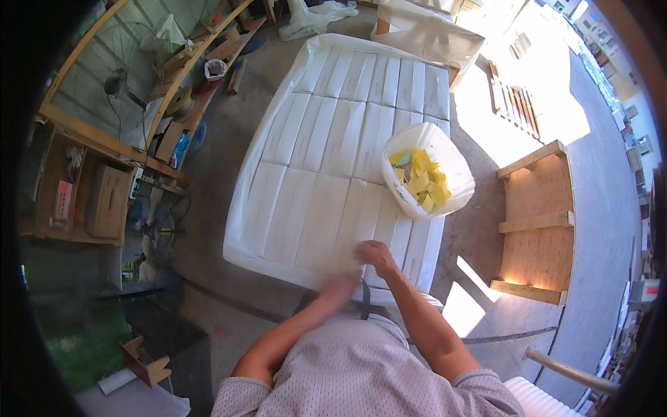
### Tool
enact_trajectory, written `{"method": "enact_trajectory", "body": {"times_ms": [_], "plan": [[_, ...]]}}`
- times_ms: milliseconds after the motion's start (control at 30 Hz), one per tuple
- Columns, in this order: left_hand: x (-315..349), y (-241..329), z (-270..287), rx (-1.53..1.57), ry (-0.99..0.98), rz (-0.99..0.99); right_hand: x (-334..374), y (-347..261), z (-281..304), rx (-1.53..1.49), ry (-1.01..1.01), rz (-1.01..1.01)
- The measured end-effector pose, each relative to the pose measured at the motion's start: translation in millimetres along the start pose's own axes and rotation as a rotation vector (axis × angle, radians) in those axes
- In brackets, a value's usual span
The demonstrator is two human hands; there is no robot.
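Note:
My right hand (376, 256) is over the near edge of a stack of white boxes (326, 139). Its fingers are curled together; whatever they may hold is too small to make out. Just left of it and nearer my body, my left hand (340, 288) is smeared by motion, so its fingers do not show clearly. A dark strap (365, 300) hangs at the near edge between my hands and my shirt. The boxes lie in tight rows, with clear plastic film (243, 201) around the sides. On their right part stands a white tub (455, 198) holding yellow and greenish scraps (422, 182).
Wooden shelves (201, 62) with a fan (118, 83) and a wire spool (182, 104) line the left side. A wooden pallet (538, 222) stands at the right. Behind the stack is another film-wrapped load (431, 38). A metal bar (573, 370) juts in at lower right.

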State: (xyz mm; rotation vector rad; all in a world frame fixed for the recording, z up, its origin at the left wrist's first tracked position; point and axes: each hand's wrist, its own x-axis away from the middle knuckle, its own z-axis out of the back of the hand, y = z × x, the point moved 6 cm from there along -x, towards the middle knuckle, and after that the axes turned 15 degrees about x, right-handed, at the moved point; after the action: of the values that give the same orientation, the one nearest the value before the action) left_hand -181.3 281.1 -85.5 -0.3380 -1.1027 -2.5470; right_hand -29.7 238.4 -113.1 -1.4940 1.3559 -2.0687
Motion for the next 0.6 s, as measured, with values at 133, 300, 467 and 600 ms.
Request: {"method": "enact_trajectory", "body": {"times_ms": [133,300,467,600], "plan": [[1.9,0.9,6.8,0.096,0.008,0.019,0.8,9.3,-4.5,-0.012,0.159,0.039],[14.4,-11.6,30.5,0.566,0.298,0.082,35.5,-2.0,-7.6,0.291,0.214,0.103],[23.9,-15.3,25.8,1.732,-0.016,0.479,95.9,-43.6,-32.5,0.480,-0.077,0.183],[25.7,5.4,30.1,1.806,-0.151,0.525,114.3,-60.1,-40.5,0.517,-0.133,0.216]]}}
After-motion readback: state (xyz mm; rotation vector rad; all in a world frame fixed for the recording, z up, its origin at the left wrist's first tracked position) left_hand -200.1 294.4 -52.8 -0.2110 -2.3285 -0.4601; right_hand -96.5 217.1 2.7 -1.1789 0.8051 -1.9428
